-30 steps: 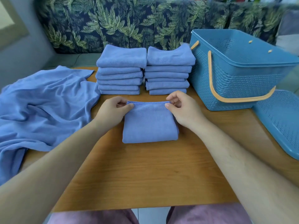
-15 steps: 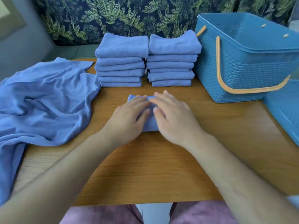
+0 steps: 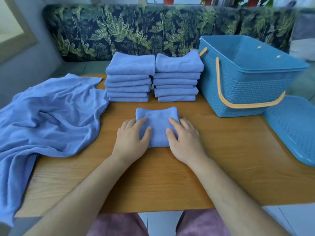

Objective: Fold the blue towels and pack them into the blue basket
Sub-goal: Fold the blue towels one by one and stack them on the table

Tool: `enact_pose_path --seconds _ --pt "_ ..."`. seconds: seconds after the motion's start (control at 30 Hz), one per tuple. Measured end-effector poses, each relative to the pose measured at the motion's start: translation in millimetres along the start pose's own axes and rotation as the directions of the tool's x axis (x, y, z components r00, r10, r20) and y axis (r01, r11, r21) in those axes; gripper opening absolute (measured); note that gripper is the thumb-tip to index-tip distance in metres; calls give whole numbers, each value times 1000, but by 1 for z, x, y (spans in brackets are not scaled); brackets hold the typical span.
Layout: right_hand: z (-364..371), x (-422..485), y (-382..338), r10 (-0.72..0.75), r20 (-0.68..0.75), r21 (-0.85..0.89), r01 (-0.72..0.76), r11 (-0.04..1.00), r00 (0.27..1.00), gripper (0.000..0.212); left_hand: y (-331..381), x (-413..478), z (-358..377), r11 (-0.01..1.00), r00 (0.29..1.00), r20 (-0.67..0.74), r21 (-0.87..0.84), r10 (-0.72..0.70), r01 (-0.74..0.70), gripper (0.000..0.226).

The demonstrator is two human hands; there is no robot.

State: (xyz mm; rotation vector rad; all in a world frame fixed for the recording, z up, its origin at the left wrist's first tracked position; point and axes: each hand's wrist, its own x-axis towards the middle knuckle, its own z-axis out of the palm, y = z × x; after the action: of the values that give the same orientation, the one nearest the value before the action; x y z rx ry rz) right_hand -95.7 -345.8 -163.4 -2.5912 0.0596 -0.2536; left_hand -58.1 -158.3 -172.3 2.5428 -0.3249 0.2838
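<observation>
A small folded blue towel point(image 3: 157, 126) lies on the wooden table point(image 3: 153, 181) in front of me. My left hand point(image 3: 131, 140) rests flat on its left side, thumb on top of the cloth. My right hand point(image 3: 185, 140) lies the same way on its right side. The fingers of both look straight. Behind it stand two stacks of folded blue towels, the left stack point(image 3: 130, 65) and the right stack point(image 3: 179, 63). The blue basket point(image 3: 252, 72) with a yellow handle stands at the back right, and no towels show inside it.
Unfolded blue cloth point(image 3: 47, 116) is heaped over the table's left side and hangs off the edge. The basket's blue lid point(image 3: 294, 126) lies at the right edge. A leaf-patterned sofa back point(image 3: 136, 31) runs behind the table.
The towel went from held at its far corners to a smaller fold. My hands moved from its middle out to its two sides. The camera tilted up.
</observation>
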Motion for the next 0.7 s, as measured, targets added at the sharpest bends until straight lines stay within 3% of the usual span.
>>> enact_pose_path --seconds 0.2,0.3,0.5,0.7 --pt "-7 -4 -6 -18 -26 453 28 891 1000 54 1 -3 -13 950 997 -58 -306 42 -58 40" --pt "-15 4 -17 -9 -24 575 21 818 1000 57 5 4 -24 913 995 -92 -402 42 -75 39" --pt "-61 83 -64 -66 -29 620 70 781 997 56 23 71 -86 849 978 -144 -525 -149 52 50" --pt "-96 199 -114 -116 -41 418 123 900 992 59 14 194 -138 899 959 -203 -428 -198 95 53"
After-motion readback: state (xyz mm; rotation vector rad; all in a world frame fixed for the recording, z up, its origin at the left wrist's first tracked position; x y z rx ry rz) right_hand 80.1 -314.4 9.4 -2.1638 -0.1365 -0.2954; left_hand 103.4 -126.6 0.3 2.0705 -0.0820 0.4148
